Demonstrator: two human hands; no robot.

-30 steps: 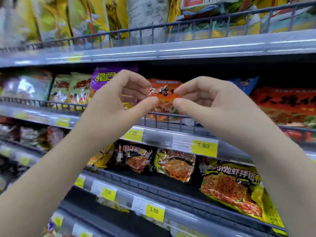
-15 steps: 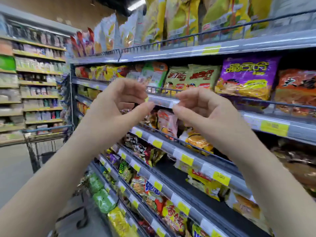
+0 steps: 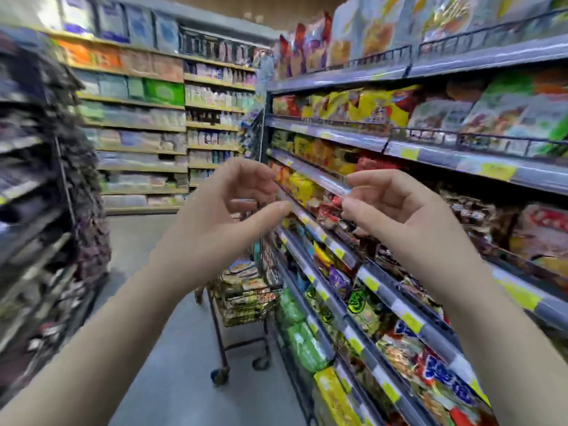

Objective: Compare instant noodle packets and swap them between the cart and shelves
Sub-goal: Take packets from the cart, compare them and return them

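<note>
Aisle floor point(image 3: 159, 241): open at centre left. Cart point(image 3: 246, 296): centre, against shelves point(image 3: 384, 290) filling the right.

Floor point(image 3: 190, 364): grey, smooth, with a dull sheen. Right shelving point(image 3: 445, 156): grey metal tiers with dark wire rails and yellow tags point(image 3: 498, 171) on the front edges, running away down the aisle. Left rack point(image 3: 70, 186): dark and blurred. Far shelving point(image 3: 138, 127): tan-edged tiers across the aisle end. Wall point(image 3: 292, 7) above it: brown. Light: even across the aisle.
</note>
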